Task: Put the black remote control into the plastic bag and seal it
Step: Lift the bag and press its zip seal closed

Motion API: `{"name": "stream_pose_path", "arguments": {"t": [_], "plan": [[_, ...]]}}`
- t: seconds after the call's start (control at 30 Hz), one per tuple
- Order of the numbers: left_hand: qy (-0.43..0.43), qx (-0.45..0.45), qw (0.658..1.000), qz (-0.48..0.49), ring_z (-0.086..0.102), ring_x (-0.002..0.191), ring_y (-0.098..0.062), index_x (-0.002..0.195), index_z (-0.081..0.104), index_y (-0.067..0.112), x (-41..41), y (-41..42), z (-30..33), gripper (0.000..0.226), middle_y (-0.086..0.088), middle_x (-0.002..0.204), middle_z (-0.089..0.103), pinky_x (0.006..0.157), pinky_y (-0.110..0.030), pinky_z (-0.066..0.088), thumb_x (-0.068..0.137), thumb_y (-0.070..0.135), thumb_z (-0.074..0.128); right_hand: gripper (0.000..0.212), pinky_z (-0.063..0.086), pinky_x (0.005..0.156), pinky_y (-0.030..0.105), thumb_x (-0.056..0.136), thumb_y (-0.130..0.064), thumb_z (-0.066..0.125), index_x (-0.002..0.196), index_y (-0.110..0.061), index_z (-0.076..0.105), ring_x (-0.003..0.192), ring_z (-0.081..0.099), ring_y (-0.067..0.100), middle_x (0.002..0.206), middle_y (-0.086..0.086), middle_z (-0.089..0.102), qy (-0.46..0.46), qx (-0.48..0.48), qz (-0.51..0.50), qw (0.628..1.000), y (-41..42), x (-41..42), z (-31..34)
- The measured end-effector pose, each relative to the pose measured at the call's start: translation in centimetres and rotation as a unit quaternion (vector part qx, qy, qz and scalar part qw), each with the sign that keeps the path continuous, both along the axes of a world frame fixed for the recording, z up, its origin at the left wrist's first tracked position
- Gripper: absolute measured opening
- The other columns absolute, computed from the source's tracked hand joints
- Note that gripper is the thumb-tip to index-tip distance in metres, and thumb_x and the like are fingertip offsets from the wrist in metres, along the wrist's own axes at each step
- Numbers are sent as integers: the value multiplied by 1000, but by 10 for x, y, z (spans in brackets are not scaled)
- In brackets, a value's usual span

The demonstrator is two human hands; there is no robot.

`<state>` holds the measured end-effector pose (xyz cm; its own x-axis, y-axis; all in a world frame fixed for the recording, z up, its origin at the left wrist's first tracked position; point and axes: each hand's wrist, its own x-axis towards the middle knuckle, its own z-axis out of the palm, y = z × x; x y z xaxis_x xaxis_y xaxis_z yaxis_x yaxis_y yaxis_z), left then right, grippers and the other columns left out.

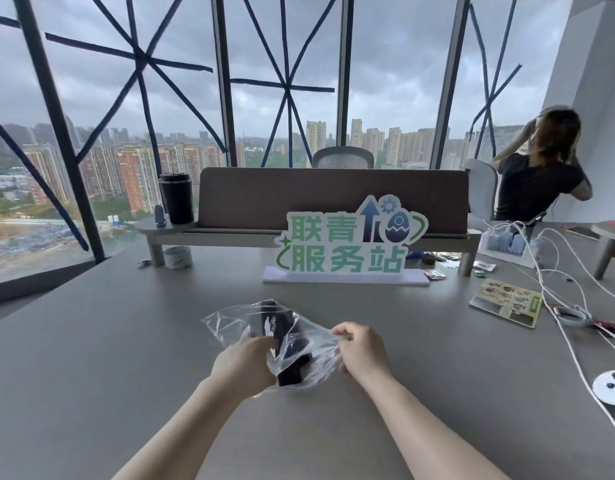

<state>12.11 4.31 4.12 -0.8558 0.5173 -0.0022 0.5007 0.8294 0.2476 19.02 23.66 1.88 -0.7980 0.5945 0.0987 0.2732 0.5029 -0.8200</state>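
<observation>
Left hand (245, 363) fingers gripping plastic bag (299, 336) with black remote control (285, 341) inside; right hand (363, 348) fingers pinching bag edge above counter (126, 341).

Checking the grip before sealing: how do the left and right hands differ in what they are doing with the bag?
The left hand grips the plastic bag beside the black remote control; the right hand pinches only film at the bag's right edge. The left sits lower, the right higher. Both hold the bag above the table.
</observation>
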Motion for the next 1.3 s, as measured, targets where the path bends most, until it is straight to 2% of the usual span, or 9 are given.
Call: {"name": "stream_pose_path", "arguments": {"t": [0.17,0.43,0.6,0.73,0.83,1.0,1.1,1.2,1.3], "plan": [[-66,169,980,83,66,42,-21,108,63,24,-7,-11,37,38,2,79,65,47,-28,56,75,8,51,27,54,41,28,86,6,51,88,-8,74,39,61,19,62,12,68,72,-225,7,972,2,7,41],[-15,547,835,49,65,54,-20,70,70,15,-17,-6,150,18,-7,70,69,63,-32,59,79,1,68,26,59,54,26,87,9,51,84,-4,73,58,72,20,66,9,73,268,-327,65,904,1,31,165],[-57,552,832,7,65,68,-19,81,75,9,-6,1,160,8,-13,79,73,80,-32,58,74,5,74,20,57,47,24,88,7,52,88,-1,71,52,71,19,66,13,73,300,-284,36,910,6,46,181],[-65,489,869,-46,60,66,-10,96,73,8,3,6,139,29,-1,77,68,60,-4,46,69,-1,77,15,56,43,25,89,0,57,94,5,70,48,70,21,58,12,72,273,-251,18,928,15,57,172],[-7,449,892,-47,58,54,-1,91,74,11,4,9,124,18,12,62,66,50,-4,43,75,3,73,15,54,41,25,88,-1,58,92,5,71,45,68,21,57,12,72,264,-233,3,936,19,63,169],[2,464,886,-21,58,47,-4,67,72,19,10,10,122,11,-2,61,71,43,-17,46,79,18,71,19,53,39,27,83,-4,58,71,-6,73,39,59,19,50,5,68,243,-133,-52,959,23,80,174],[-33,509,860,-21,56,47,-6,66,72,18,19,15,129,14,-3,68,72,43,-20,45,80,17,70,19,56,61,36,82,-19,58,75,-15,75,66,65,18,70,-3,73,201,141,-139,959,23,89,176],[-33,502,863,-49,55,46,-7,66,73,19,28,26,137,14,3,66,71,49,-24,44,80,21,70,20,49,74,33,86,-32,63,102,-27,73,91,59,14,94,-8,66,225,311,-32,923,1,94,185],[-17,492,867,-79,53,44,-6,65,73,19,38,35,148,14,1,62,67,46,-18,41,78,21,71,32,47,90,36,84,-38,69,114,-27,70,107,54,13,109,-9,68,143,338,80,927,-16,84,196]]}}
